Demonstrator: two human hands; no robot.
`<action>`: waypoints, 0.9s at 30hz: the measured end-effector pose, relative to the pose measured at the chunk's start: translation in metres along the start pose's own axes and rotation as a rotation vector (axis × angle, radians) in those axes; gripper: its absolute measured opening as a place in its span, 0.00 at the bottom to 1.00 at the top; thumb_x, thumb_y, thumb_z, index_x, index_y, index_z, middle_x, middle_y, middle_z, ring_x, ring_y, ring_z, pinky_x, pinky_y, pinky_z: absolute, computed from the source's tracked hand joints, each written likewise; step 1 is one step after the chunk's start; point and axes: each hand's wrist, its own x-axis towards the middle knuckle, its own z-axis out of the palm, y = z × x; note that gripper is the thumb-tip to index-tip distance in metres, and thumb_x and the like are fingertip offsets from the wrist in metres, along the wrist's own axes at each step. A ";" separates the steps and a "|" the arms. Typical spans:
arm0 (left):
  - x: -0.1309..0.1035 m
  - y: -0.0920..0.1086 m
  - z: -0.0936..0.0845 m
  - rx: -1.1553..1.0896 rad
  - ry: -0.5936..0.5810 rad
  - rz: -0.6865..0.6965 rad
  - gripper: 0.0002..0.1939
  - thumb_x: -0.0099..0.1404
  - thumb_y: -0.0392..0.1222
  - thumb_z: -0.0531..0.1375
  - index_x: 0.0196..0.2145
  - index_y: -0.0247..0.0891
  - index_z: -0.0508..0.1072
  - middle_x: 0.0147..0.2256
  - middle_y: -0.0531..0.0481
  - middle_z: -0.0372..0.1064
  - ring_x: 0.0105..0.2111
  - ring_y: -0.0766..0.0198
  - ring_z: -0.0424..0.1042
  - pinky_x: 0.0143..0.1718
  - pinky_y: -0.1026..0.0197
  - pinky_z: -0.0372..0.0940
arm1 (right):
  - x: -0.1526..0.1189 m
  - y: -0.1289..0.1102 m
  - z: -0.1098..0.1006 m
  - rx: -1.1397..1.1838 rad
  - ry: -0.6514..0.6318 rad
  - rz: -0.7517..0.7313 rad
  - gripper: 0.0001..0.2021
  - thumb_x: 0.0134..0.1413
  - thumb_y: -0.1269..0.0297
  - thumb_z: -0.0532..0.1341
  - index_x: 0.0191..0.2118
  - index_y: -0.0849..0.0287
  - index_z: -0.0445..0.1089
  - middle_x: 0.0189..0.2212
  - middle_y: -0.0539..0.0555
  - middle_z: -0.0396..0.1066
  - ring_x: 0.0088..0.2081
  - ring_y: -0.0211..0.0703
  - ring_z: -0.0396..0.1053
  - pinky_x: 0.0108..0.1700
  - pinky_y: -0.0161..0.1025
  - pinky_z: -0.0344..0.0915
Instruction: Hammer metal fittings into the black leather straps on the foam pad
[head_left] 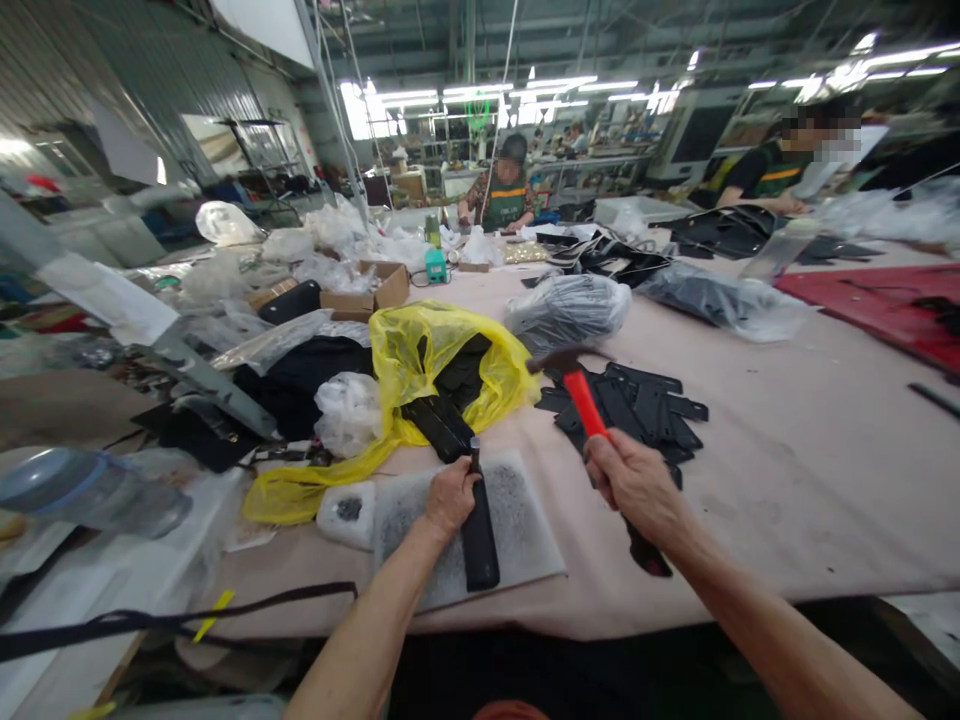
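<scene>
My right hand [634,480] is wrapped round a claw hammer [585,402] with a red and black handle, raised over the table with its dark head at upper left. In my left hand [451,498] a short metal punch [475,452] stands upright, gripped between the fingers. Under that hand lies a long black strap-like piece [481,545], on a pale, speckled board [529,530]. Whether the punch's tip touches the piece is hidden by my fingers. A small white block [346,515] with a dark patch sits left of the board.
Beyond the board, a yellow plastic bag [409,340] holds more black pieces. Flat black pieces [637,405] are heaped at right, behind the hammer. Clear-bagged goods [570,308] lie farther back. Two people [510,195] work across the table; a metal post [187,360] slants at left.
</scene>
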 end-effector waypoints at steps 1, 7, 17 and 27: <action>0.000 0.000 0.000 0.003 0.000 -0.003 0.07 0.64 0.34 0.55 0.38 0.41 0.71 0.33 0.47 0.75 0.35 0.58 0.75 0.37 0.60 0.66 | -0.002 -0.016 -0.005 -0.070 0.115 -0.158 0.15 0.61 0.49 0.50 0.31 0.55 0.58 0.19 0.45 0.58 0.18 0.34 0.57 0.20 0.31 0.51; 0.000 -0.002 0.000 0.014 -0.032 -0.007 0.07 0.64 0.34 0.55 0.39 0.41 0.70 0.33 0.48 0.75 0.37 0.58 0.75 0.38 0.60 0.66 | -0.017 -0.033 -0.006 -0.690 0.044 -0.584 0.13 0.63 0.57 0.50 0.28 0.56 0.58 0.17 0.47 0.58 0.17 0.34 0.53 0.22 0.35 0.42; 0.001 -0.001 -0.001 0.058 -0.069 -0.047 0.06 0.65 0.35 0.55 0.39 0.39 0.70 0.34 0.47 0.75 0.37 0.59 0.75 0.39 0.62 0.65 | -0.018 -0.049 -0.005 -0.536 0.289 -0.643 0.13 0.65 0.58 0.46 0.31 0.56 0.57 0.18 0.47 0.59 0.17 0.36 0.55 0.21 0.35 0.44; 0.002 0.002 -0.002 0.053 -0.056 -0.035 0.07 0.65 0.34 0.55 0.41 0.39 0.71 0.34 0.48 0.75 0.37 0.59 0.75 0.38 0.62 0.65 | -0.016 -0.075 -0.016 -0.265 0.497 -0.554 0.15 0.67 0.54 0.44 0.34 0.56 0.59 0.21 0.48 0.62 0.19 0.36 0.59 0.22 0.34 0.51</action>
